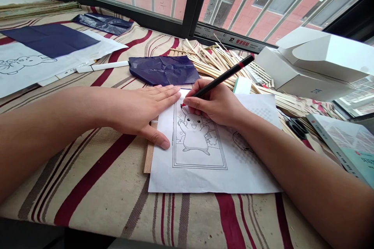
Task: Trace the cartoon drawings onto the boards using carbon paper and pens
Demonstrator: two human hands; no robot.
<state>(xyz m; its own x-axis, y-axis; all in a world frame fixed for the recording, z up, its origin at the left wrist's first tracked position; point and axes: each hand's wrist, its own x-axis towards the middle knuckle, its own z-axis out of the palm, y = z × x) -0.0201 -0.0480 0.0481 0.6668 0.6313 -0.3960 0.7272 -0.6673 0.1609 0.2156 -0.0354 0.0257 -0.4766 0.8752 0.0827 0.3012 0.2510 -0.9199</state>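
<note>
My left hand (143,111) lies flat with fingers stretched out, pressing the left edge of a white sheet (210,171) printed with a cartoon character in a frame. A wooden strip (148,157) sticks out from under that sheet. My right hand (217,103) is closed around a black pen with a red band (224,76), its tip touching the top left of the drawing.
Dark blue carbon paper (163,69) lies just behind the hands, more (49,39) at the far left on white sheets. A white marker (102,66), a pile of wooden sticks (216,62), white boxes (315,62) and a book (347,144) sit on the striped cloth (96,186).
</note>
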